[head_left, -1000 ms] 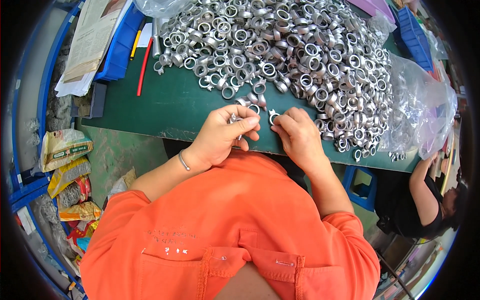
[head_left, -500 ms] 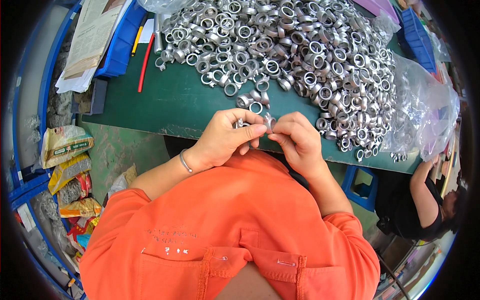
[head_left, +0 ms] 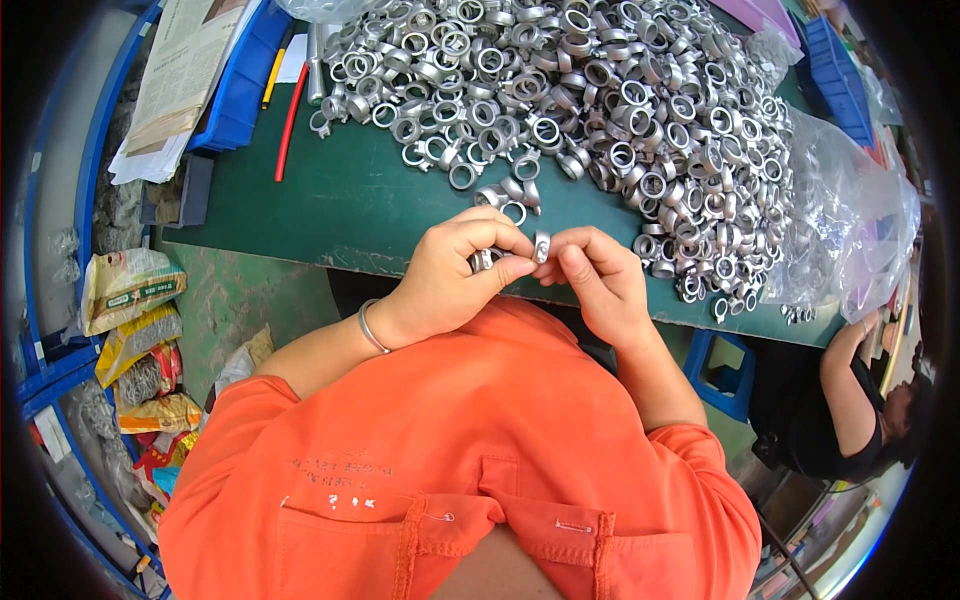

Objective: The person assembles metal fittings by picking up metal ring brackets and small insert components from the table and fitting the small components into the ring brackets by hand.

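Observation:
Between my two hands, at the front edge of the green table point(head_left: 290, 220), a small silvery metal ring point(head_left: 541, 246) stands on edge with a small lug facing me. My left hand point(head_left: 450, 262) pinches near its left side with thumb and forefinger. Curled inside that same hand is another metal ring point(head_left: 480, 260), partly hidden by the fingers. My right hand point(head_left: 606, 280) touches the ring's right side with bent fingers, its thumb raised. A few loose rings point(head_left: 514, 212) lie just beyond my hands, in front of a large heap of similar rings point(head_left: 570, 90).
At the left stand a blue bin point(head_left: 232, 100) with newspapers point(head_left: 185, 75), a red pen point(head_left: 292, 125) and a yellow pen point(head_left: 273, 78). A clear plastic bag point(head_left: 845, 210) lies at the right, where another person point(head_left: 840, 400) sits. A blue stool point(head_left: 722, 375) is below the table edge.
The ring between my hands has turned so its lug and outer band face me. My right thumb has lifted away from it. The heap looks the same.

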Available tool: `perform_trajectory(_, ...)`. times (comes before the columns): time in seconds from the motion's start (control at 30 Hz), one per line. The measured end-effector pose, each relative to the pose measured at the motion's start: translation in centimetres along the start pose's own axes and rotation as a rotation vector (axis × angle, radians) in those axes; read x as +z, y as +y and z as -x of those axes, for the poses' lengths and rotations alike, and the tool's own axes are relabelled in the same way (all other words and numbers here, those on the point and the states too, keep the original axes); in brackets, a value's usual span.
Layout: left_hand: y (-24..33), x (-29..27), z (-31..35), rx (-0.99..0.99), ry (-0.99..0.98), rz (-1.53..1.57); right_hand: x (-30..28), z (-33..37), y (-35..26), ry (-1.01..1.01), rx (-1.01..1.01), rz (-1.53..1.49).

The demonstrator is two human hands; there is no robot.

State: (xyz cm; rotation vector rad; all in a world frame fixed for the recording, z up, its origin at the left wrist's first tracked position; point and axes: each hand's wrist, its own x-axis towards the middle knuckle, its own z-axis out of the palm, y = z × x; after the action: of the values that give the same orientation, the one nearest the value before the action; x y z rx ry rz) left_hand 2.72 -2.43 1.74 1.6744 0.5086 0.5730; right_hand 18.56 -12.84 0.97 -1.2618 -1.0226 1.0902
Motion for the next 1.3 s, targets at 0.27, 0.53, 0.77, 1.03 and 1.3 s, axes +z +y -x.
perform_trajectory(0.27,-0.1,0.3,0.0,-0.022,0.079,-0.027,0.5,-0.4,0.4,0.049,0.049,-0.396)
perform_trajectory(0.53,1.1,-0.4,-0.3,-0.511,-0.054,0.425,0.4,-0.8,0.9,0.070,-0.385,0.299)
perform_trajectory(0.77,0.0,-0.5,-0.2,-0.488,0.052,0.471,0.1,-2.9,0.5,0.243,-0.232,0.640)
perform_trajectory(1.03,0.0,-1.2,-0.1,-0.606,0.073,0.863,0.2,-3.9,1.7,0.176,-0.175,0.526)
perform_trajectory(1.3,-0.4,-1.1,-0.1,-0.504,0.028,1.071,0.5,-1.9,1.5,0.024,0.087,-0.291)
